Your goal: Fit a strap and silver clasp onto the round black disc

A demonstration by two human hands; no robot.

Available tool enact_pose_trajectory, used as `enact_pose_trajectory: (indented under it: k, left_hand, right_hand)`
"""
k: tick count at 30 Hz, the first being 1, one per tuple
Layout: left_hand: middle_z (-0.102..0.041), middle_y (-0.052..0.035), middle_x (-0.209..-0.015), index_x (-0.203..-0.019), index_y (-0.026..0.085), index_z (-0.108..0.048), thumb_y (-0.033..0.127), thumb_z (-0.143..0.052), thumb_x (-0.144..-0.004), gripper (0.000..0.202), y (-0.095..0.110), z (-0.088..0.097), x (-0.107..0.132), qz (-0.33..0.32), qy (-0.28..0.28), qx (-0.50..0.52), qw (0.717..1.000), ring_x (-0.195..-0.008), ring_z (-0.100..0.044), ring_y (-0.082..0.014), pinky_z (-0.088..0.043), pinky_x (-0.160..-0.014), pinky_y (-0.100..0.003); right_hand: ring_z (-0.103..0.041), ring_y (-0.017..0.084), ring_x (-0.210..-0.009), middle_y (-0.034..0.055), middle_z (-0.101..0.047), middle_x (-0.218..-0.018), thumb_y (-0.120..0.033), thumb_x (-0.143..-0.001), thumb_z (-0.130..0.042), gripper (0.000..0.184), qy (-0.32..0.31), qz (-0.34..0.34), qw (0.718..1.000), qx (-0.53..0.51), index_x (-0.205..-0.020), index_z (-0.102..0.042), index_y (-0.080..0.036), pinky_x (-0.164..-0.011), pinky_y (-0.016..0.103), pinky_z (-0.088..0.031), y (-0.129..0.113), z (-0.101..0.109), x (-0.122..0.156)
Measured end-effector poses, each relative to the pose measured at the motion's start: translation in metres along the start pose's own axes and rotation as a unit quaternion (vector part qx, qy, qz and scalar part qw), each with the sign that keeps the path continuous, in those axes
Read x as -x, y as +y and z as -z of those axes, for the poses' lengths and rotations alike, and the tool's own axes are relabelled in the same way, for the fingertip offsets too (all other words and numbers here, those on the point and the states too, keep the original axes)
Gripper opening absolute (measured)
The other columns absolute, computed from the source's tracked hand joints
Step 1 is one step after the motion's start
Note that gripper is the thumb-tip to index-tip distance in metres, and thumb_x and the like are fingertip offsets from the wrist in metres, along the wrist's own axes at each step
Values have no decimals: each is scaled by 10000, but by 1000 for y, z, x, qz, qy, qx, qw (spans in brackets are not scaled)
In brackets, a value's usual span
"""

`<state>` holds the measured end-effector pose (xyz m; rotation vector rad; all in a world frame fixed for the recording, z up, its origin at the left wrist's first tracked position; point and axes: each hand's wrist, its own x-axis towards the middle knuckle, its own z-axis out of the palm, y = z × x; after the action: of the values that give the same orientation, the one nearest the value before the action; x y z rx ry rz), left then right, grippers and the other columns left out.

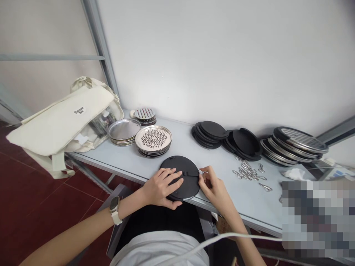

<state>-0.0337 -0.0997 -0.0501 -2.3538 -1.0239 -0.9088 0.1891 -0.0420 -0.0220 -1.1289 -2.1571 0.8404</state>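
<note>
A black round disc-shaped case (181, 160) lies at the table's front edge, reaching slightly over it. A dark strap or slot (191, 173) runs from its middle to its right rim. My left hand (163, 186) rests on the case with fingers spread over its top and the thumb at its front edge, holding it down. At the right rim my right hand (209, 184) is closed in a pinch. A small metallic glint shows at its fingertips, too small to name. Right of my right hand lies a loose pile of small metal clips (248, 171).
Behind the case stand stacks of metal discs with raised studs (154, 138) and plain metal discs (124, 129). Black round covers (213, 129) and rimmed discs (296, 140) are stacked further right. A cream bag (66, 118) sits left; a white cable (235, 234) crosses in front.
</note>
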Motion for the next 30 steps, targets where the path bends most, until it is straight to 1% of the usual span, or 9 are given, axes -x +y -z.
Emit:
enact_pose_trajectory:
  k: [14, 19, 26, 30]
  left_hand:
    - [-634, -146, -1152, -1107, 112, -602, 527, -538, -745, 555, 0, -1, 0, -1, 5, 0, 1000, -1060, -570, -307, -462, -838, -421]
    - [-635, -145, -1152, -1101, 111, -607, 525, -538, -746, 549, 0, -1, 0, -3, 9, 2, 1000, -1055, -572, -309, -463, -835, -419]
    - [-633, -151, -1152, -1101, 108, -603, 537, -541, -747, 560, 0, -2, 1, -4, 9, 4, 1000, -1064, -564, -309, -457, -839, -424]
    - [-634, -150, -1149, -1112, 115, -595, 537, -535, -754, 557, 0, -1, 1, -4, 7, 2, 1000, -1071, -562, -302, -457, -840, -419]
  right_hand:
    - [-355, 107, -524, -84, -338, -590, -334, -929, -403, 134, -4, 3, 1000, -7, -1010, -394, -227, -539, 217, -332, 3, 0, 0]
    - [-338, 102, -529, -84, -325, -591, -338, -927, -414, 141, 0, 1, 1000, 1, -1020, -416, -232, -542, 209, -325, 4, 0, 0]
    - [-364, 105, -545, -74, -351, -608, -341, -923, -418, 165, 0, -3, 1000, 0, -1042, -447, -230, -548, 210, -334, 4, 1, 0]
    - [-357, 105, -539, -79, -340, -597, -337, -922, -423, 160, 1, -1, 1000, -3, -1037, -444, -228, -550, 210, -333, 5, 1, 0]
